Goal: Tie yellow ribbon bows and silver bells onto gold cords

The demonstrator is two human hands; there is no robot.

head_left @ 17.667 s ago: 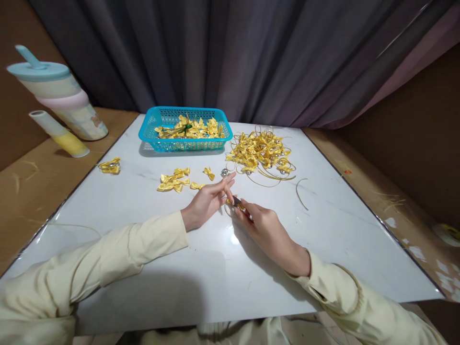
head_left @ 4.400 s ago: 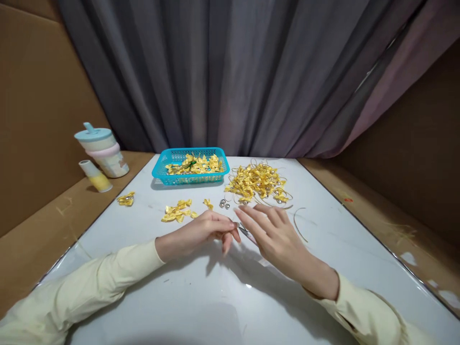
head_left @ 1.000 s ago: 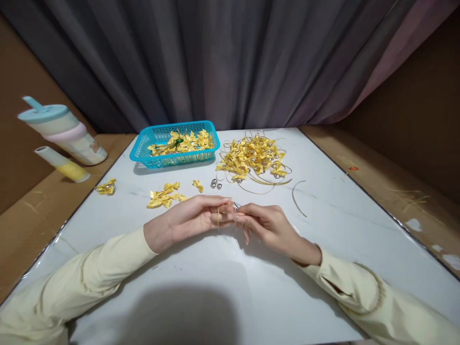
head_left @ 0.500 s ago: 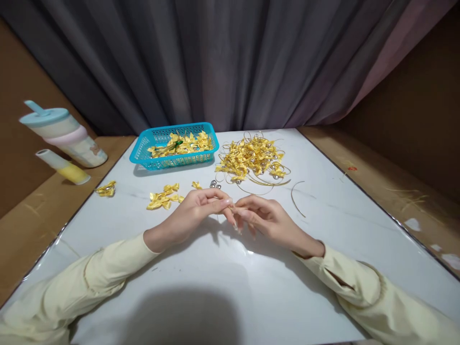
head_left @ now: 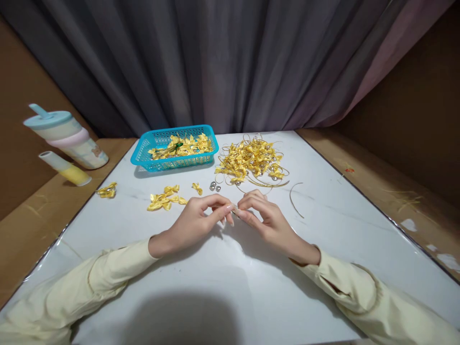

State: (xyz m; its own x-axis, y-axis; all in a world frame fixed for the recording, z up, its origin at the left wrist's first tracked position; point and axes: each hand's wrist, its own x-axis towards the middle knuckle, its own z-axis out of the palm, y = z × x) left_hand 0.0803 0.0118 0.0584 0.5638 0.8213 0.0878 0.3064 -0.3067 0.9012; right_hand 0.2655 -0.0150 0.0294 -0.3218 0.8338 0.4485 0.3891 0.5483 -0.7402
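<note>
My left hand [head_left: 203, 218] and my right hand [head_left: 264, 218] meet fingertip to fingertip above the white table [head_left: 287, 297]. Both are closed in a pinch on something tiny between them, too small and too covered to name. Just beyond my left hand lie silver bells [head_left: 214, 187] and a single yellow ribbon bow [head_left: 197, 188]. More yellow bows [head_left: 166, 199] rest to the left of that hand. Past my right hand is a heap of yellow bows with bells and gold cords [head_left: 251, 158]. A loose curved cord [head_left: 295, 203] lies to its right.
A blue plastic basket [head_left: 174, 166] with yellow bows stands at the back left. At the left are a tumbler with a straw [head_left: 77, 141], a yellow thread cone [head_left: 66, 168] and a small bow bundle [head_left: 107, 190]. A grey curtain [head_left: 215, 62] hangs behind.
My right hand's fingers have lifted and bent more, and my left hand has shifted slightly down and right. The silver bells and single bow now show more fully.
</note>
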